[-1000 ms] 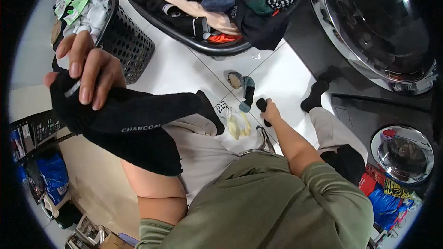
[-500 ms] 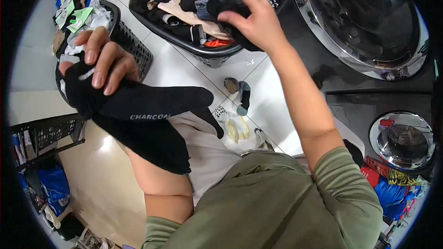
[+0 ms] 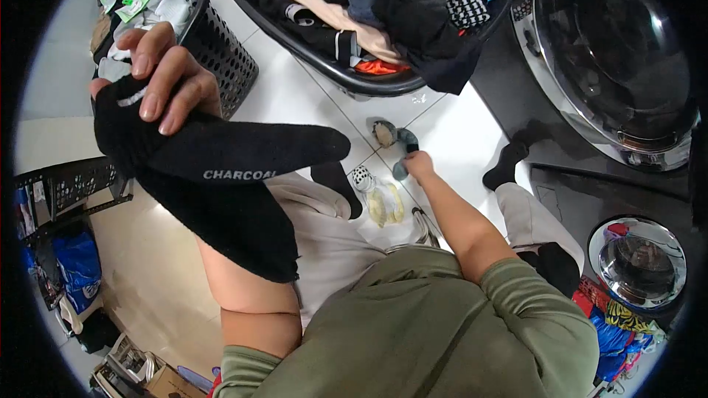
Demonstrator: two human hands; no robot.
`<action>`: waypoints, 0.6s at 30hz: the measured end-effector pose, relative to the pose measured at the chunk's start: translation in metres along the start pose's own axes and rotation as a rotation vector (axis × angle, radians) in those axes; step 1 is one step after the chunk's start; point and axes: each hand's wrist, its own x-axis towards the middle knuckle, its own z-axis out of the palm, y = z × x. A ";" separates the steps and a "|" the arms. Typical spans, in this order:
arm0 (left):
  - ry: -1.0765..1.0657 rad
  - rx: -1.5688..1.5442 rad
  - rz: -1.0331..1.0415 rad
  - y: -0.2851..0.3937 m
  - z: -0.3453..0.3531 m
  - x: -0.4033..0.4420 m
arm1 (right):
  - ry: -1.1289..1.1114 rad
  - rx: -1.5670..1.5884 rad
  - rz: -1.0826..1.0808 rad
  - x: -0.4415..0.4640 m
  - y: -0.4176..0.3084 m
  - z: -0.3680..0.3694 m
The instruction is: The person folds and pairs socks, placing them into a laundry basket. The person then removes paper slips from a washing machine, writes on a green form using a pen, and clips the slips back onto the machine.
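Note:
A pair of black socks [image 3: 254, 149] with the word CHARCOAL hangs from my left hand [image 3: 173, 85], whose fingers are closed around the cuff end. My right hand [image 3: 420, 166] is down at the white tiled floor, its fingers pinched at a dark sock with teal ends [image 3: 405, 138]. Touching that sock's far end is a brownish-grey bundled sock [image 3: 383, 133]. Nearer my body lie a black-and-white patterned sock [image 3: 362, 178] and a pale yellow sock [image 3: 385, 205].
A black laundry basket [image 3: 354, 87] heaped with dark clothes stands ahead. Another perforated basket [image 3: 230, 66] with white items and green tags is at the left. Two round glossy machine doors [image 3: 616, 66] are on the right. A blue bag [image 3: 77, 265] sits at lower left.
My right hand has moved from above the black basket down to the floor socks. Dark cloth now lies over the basket's near right rim. My left hand still holds the black socks.

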 end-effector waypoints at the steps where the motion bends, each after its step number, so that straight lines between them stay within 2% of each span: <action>1: 0.003 0.008 0.003 0.000 0.001 0.000 | 0.179 0.179 -0.023 0.007 0.004 -0.015; 3: -0.022 0.001 0.009 -0.002 0.004 0.000 | 0.513 0.521 -0.069 0.015 0.001 -0.061; 4: 0.010 0.008 0.045 -0.005 0.009 0.001 | 0.730 0.564 -0.208 -0.023 -0.036 -0.111; 5: 0.043 0.015 0.080 -0.008 0.015 0.001 | 0.851 0.668 -0.367 -0.048 -0.058 -0.153; 6: 0.078 0.021 0.114 -0.011 0.019 0.001 | 1.038 0.614 -0.578 -0.069 -0.080 -0.194; 8: 0.075 0.003 0.112 -0.014 0.022 0.003 | 1.337 0.503 -0.838 -0.115 -0.138 -0.263; 10: 0.046 -0.020 0.108 -0.019 0.020 0.004 | 1.304 0.220 -0.983 -0.144 -0.186 -0.311; 12: 0.057 -0.022 0.097 -0.021 0.022 0.006 | 1.160 0.154 -1.104 -0.141 -0.235 -0.335; 14: 0.061 -0.025 0.077 -0.019 0.015 0.005 | 0.965 0.050 -1.092 -0.124 -0.269 -0.340; 16: 0.068 -0.018 0.078 -0.021 0.017 0.000 | 1.023 0.047 -1.074 -0.138 -0.292 -0.322; 17: 0.073 -0.002 0.069 -0.018 0.019 -0.002 | 1.313 0.134 -1.364 -0.141 -0.299 -0.313; 18: 0.078 0.016 0.067 -0.014 0.020 -0.004 | 1.337 0.192 -1.479 -0.156 -0.296 -0.299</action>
